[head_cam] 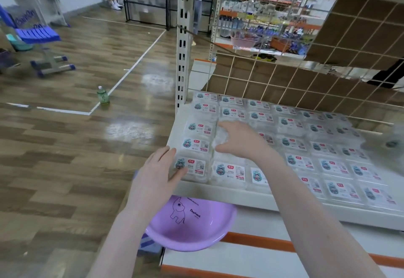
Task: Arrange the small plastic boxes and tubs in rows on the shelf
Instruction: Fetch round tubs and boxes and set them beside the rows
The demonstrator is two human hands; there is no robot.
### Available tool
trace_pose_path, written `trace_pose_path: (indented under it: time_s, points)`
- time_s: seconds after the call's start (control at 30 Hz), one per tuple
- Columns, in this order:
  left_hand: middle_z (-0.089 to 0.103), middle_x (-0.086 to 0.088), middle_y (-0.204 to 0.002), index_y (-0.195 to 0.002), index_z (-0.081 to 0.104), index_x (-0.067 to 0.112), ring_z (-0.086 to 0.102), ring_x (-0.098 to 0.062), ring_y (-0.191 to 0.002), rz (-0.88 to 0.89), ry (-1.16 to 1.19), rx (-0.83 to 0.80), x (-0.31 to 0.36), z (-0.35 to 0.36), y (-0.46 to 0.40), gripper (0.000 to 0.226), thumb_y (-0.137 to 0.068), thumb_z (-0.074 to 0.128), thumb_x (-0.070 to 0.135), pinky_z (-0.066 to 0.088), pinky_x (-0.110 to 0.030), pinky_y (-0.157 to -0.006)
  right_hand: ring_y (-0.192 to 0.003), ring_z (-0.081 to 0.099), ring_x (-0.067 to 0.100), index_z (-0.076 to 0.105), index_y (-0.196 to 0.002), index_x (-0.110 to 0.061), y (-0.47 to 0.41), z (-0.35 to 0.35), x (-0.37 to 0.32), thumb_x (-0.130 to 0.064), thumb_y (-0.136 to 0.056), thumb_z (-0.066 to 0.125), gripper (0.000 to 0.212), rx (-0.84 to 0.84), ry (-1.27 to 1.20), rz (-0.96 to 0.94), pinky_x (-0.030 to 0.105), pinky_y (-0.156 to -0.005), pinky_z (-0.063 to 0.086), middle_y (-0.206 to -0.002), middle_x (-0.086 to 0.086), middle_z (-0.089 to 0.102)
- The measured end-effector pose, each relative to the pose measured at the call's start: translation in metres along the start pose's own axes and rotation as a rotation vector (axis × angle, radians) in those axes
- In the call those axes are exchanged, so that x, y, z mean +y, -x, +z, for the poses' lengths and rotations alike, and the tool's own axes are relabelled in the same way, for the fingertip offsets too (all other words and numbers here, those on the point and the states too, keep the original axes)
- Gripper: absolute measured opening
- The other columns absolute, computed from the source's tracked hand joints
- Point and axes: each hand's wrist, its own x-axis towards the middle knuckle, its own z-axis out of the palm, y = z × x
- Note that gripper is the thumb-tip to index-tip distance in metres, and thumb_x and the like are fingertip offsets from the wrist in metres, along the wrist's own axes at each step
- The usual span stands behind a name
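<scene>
Boxes (293,144): small clear plastic, each with a white label, laid flat in rows over the shelf (247,200), filling it from the front lip to the wire grid (284,76) behind. Held box (220,135): clear, in the second column from the shelf's left end, about mid-depth; it lies directly under the right hand (240,140), whose fingers and thumb curl over it from above in a grasp. Whether it sits down in its slot or hangs just over it cannot be told. Corner box (193,168): front-left corner of the shelf, long side running along the front lip; the left hand (157,168) rests against its outer edge, fingers straight and released, pressing rather than gripping. Judgement: right hand is the nearer to the gap in the row, which lies straight below its fingers; the coming move likely calls for lowering the box square to its neighbours. Basin (192,234): purple, elephant print, below the shelf's left end. Bottle (102,96): green, on the floor, well left of the shelf.
</scene>
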Motion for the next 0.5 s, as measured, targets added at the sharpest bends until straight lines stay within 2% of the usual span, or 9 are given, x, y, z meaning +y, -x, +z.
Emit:
trace_pose_path:
  time_s: [0.13,0.2,0.27,0.37,0.5]
  points:
    - [0.044,0.005,-0.14,-0.134,0.048,0.016,0.04,-0.016,-0.127,-0.002,0.001,-0.001,0.001,-0.001,-0.002,0.053,-0.088,0.059,0.04,0.036,-0.027,-0.093,-0.096,0.055,0.014,0.041,-0.137,-0.028,-0.004,-0.007,-0.001,-0.029,-0.074,0.068,0.068,0.076,-0.344,-0.011,0.025,-0.068,0.044,-0.134,0.001,0.048]
    - [0.044,0.006,-0.141,-0.134,0.048,0.017,0.039,-0.015,-0.128,-0.001,-0.005,0.004,0.002,-0.001,-0.003,0.052,-0.089,0.059,0.04,0.036,-0.025,-0.093,-0.098,0.049,0.009,0.043,-0.133,-0.031,-0.002,-0.006,0.002,-0.027,-0.074,0.071,0.065,0.123,-0.511,-0.02,0.018,-0.065,0.041,-0.13,-0.001,0.048]
    - [0.042,0.008,-0.142,-0.135,0.046,0.018,0.037,-0.012,-0.13,-0.006,-0.011,0.005,0.003,-0.001,-0.003,0.052,-0.089,0.057,0.04,0.036,-0.025,-0.094,-0.103,0.049,0.007,0.045,-0.129,-0.032,0.002,-0.003,0.007,-0.027,-0.074,0.073,0.063,0.156,-0.626,-0.019,0.015,-0.069,0.042,-0.122,-0.005,0.049]
    - [0.039,0.009,-0.144,-0.137,0.044,0.019,0.035,-0.01,-0.132,-0.017,0.0,0.003,0.007,0.0,-0.006,0.053,-0.09,0.056,0.041,0.035,-0.026,-0.096,-0.106,0.052,0.007,0.045,-0.126,-0.033,0.012,0.002,0.02,-0.027,-0.073,0.074,0.061,0.203,-0.75,0.002,0.02,-0.083,0.045,-0.114,-0.012,0.051]
    - [0.034,0.01,-0.148,-0.141,0.04,0.02,0.032,-0.009,-0.135,-0.022,0.003,-0.015,0.011,0.003,-0.007,0.057,-0.09,0.055,0.042,0.032,-0.025,-0.101,-0.11,0.053,0.01,0.043,-0.129,-0.035,0.035,0.012,0.044,-0.023,-0.073,0.074,0.065,0.274,-0.815,0.036,0.024,-0.089,0.044,-0.121,-0.008,0.053]
